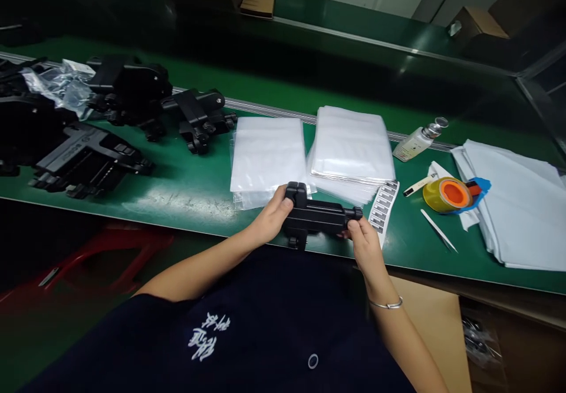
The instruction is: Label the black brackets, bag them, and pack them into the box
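Both my hands hold one black plastic part point(316, 216) over the near edge of the green table point(190, 187). My left hand point(274, 216) grips its left end, thumb on top. My right hand point(363, 241) pinches its right end; a thin bracelet sits on that wrist. Just beyond the part lie two stacks of clear plastic bags point(267, 154) point(351, 145). A strip of barcode labels point(384, 205) lies to the right of the part.
Several more black plastic parts point(88, 157) and crumpled film cover the table's left. On the right are a small bottle point(418, 139), a tape roll point(446, 194), tweezers point(438, 230) and folded white sheets point(517, 204). A red stool point(110, 251) stands below.
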The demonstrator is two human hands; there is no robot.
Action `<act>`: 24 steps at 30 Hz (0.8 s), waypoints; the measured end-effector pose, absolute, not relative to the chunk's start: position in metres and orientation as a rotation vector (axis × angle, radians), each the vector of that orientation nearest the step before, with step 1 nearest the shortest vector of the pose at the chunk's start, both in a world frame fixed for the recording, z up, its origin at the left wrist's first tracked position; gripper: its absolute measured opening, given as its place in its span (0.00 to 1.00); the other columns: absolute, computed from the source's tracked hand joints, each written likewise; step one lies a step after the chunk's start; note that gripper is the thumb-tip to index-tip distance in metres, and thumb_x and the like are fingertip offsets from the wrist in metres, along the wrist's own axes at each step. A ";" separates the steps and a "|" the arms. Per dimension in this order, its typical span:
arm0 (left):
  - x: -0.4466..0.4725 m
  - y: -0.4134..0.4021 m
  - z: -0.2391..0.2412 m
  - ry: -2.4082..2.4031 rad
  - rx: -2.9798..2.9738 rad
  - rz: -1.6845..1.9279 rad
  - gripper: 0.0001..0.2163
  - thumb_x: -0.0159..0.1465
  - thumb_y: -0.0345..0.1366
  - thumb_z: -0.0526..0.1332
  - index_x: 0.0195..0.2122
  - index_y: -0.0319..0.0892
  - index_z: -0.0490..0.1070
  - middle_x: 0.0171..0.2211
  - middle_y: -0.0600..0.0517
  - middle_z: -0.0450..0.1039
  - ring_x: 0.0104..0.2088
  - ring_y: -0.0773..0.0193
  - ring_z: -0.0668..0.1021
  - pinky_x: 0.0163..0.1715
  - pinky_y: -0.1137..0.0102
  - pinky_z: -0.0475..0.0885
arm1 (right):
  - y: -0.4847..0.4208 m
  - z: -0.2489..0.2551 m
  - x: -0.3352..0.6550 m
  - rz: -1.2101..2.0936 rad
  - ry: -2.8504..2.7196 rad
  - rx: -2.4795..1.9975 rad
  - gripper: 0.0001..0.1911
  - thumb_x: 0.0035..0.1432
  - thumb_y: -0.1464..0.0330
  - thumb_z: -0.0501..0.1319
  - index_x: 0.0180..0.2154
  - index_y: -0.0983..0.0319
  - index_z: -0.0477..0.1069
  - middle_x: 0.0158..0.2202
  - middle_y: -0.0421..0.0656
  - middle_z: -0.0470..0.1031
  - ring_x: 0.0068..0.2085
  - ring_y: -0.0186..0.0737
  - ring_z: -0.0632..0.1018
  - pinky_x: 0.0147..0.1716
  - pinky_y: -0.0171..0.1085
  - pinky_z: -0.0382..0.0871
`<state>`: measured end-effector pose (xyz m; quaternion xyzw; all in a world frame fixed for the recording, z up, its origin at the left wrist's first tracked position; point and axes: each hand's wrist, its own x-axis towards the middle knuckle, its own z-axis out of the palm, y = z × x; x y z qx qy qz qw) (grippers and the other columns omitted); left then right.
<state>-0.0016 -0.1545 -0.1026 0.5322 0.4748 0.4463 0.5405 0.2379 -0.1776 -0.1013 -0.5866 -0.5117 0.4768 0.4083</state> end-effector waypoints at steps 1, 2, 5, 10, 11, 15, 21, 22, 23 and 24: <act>-0.001 -0.154 -0.101 1.123 1.305 1.063 0.32 0.64 0.62 0.51 0.57 0.41 0.63 0.52 0.44 0.70 0.54 0.53 0.70 0.55 0.63 0.64 | -0.178 -0.104 0.239 1.137 -1.331 -1.545 0.25 0.59 0.45 0.57 0.28 0.61 0.69 0.23 0.40 0.70 0.25 0.36 0.70 0.26 0.36 0.68; 0.000 -0.154 -0.101 1.124 1.320 1.061 0.32 0.63 0.62 0.52 0.57 0.41 0.63 0.52 0.44 0.70 0.53 0.53 0.71 0.55 0.63 0.64 | -0.178 -0.105 0.240 1.082 -1.368 -1.591 0.27 0.60 0.45 0.54 0.25 0.61 0.67 0.21 0.39 0.68 0.24 0.35 0.69 0.25 0.36 0.66; 0.004 -0.151 -0.103 1.151 1.193 1.065 0.29 0.65 0.61 0.49 0.53 0.41 0.65 0.48 0.46 0.71 0.50 0.55 0.72 0.53 0.62 0.66 | -0.177 -0.106 0.239 1.054 -1.416 -1.517 0.24 0.60 0.46 0.55 0.31 0.61 0.70 0.26 0.41 0.71 0.28 0.37 0.71 0.29 0.37 0.67; 0.008 -0.150 -0.103 1.103 1.274 1.118 0.30 0.65 0.61 0.51 0.55 0.41 0.62 0.50 0.45 0.69 0.51 0.53 0.71 0.53 0.61 0.65 | -0.173 -0.106 0.236 1.000 -1.312 -1.513 0.23 0.57 0.46 0.59 0.28 0.60 0.68 0.24 0.38 0.68 0.27 0.36 0.69 0.28 0.35 0.64; 0.008 -0.149 -0.102 1.087 1.330 1.124 0.31 0.64 0.62 0.52 0.56 0.41 0.61 0.51 0.44 0.69 0.51 0.53 0.71 0.53 0.61 0.65 | -0.172 -0.107 0.236 0.977 -1.302 -1.567 0.26 0.58 0.45 0.57 0.24 0.60 0.65 0.21 0.37 0.64 0.24 0.35 0.66 0.25 0.35 0.61; 0.005 -0.146 -0.099 1.138 1.310 1.137 0.30 0.65 0.61 0.49 0.53 0.40 0.62 0.49 0.44 0.70 0.49 0.54 0.72 0.50 0.62 0.66 | -0.168 -0.108 0.236 1.002 -1.360 -1.516 0.25 0.57 0.45 0.58 0.27 0.60 0.68 0.24 0.39 0.67 0.27 0.37 0.69 0.28 0.36 0.64; 0.002 -0.151 -0.102 1.079 1.381 1.182 0.35 0.59 0.63 0.58 0.55 0.39 0.62 0.49 0.43 0.71 0.47 0.54 0.74 0.47 0.62 0.68 | -0.162 -0.115 0.232 0.971 -1.323 -1.582 0.29 0.55 0.42 0.57 0.22 0.60 0.66 0.19 0.38 0.63 0.23 0.35 0.65 0.23 0.35 0.60; 0.002 -0.150 -0.102 1.074 1.334 1.207 0.34 0.58 0.63 0.60 0.55 0.40 0.63 0.48 0.44 0.72 0.46 0.54 0.75 0.47 0.63 0.68 | -0.163 -0.116 0.230 0.983 -1.327 -1.584 0.31 0.56 0.41 0.55 0.20 0.60 0.65 0.17 0.38 0.62 0.21 0.35 0.64 0.22 0.35 0.58; 0.002 -0.148 -0.102 1.071 1.240 1.235 0.33 0.57 0.62 0.61 0.53 0.40 0.65 0.46 0.45 0.73 0.46 0.54 0.75 0.47 0.63 0.69 | -0.165 -0.116 0.227 0.999 -1.338 -1.553 0.33 0.58 0.40 0.51 0.19 0.60 0.65 0.17 0.39 0.63 0.21 0.35 0.64 0.21 0.36 0.58; 0.001 -0.145 -0.103 1.069 1.103 1.262 0.31 0.58 0.62 0.60 0.51 0.40 0.68 0.45 0.46 0.75 0.46 0.55 0.76 0.46 0.63 0.70 | -0.167 -0.114 0.223 1.013 -1.374 -1.493 0.35 0.60 0.40 0.48 0.20 0.61 0.68 0.17 0.40 0.64 0.21 0.36 0.65 0.21 0.36 0.59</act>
